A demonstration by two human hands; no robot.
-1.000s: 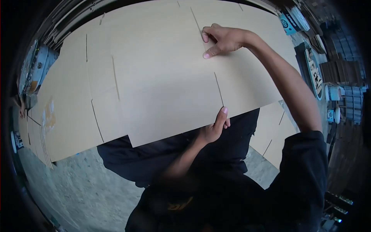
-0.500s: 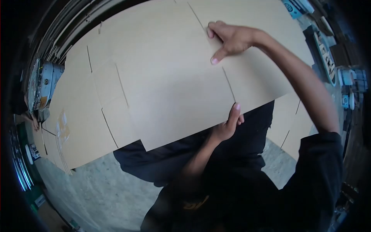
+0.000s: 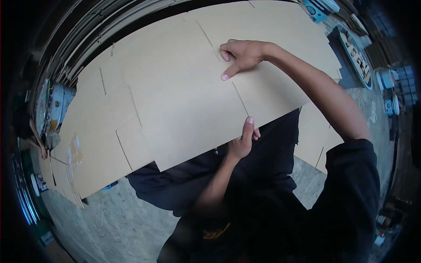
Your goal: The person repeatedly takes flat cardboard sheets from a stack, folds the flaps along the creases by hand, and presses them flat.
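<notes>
Gripping the near edge of the cardboard sheet (image 3: pixel 180 109), the left hand (image 3: pixel 240 147) lays its thumb on top beside the end of a slit (image 3: pixel 240 98), its other fingers going beneath. The right hand (image 3: pixel 247 55) rests on the upper face, thumb and curled forefinger spread well apart, both near the line of cuts; whether its other fingers press down cannot be told. Holding from below and above like this probably keeps the broad sheet steady and flat.

The sheet lies in front of the person, its near edge stepped at a square corner and reaching over the dark trousers (image 3: pixel 272 151); what bears its far part is hidden. Toward the left, tape (image 3: pixel 75 151) crosses it, and a co-worker's hand (image 3: pixel 43 152) is by its outer end. Below that side, concrete floor (image 3: pixel 118 219) shows, which likely leaves the left forearm room to swing. On the right, more cardboard (image 3: pixel 309 136) lies beside the leg, and a tub (image 3: pixel 335 48) of small pieces stands past the far corner, likely limiting sideways movement there.
</notes>
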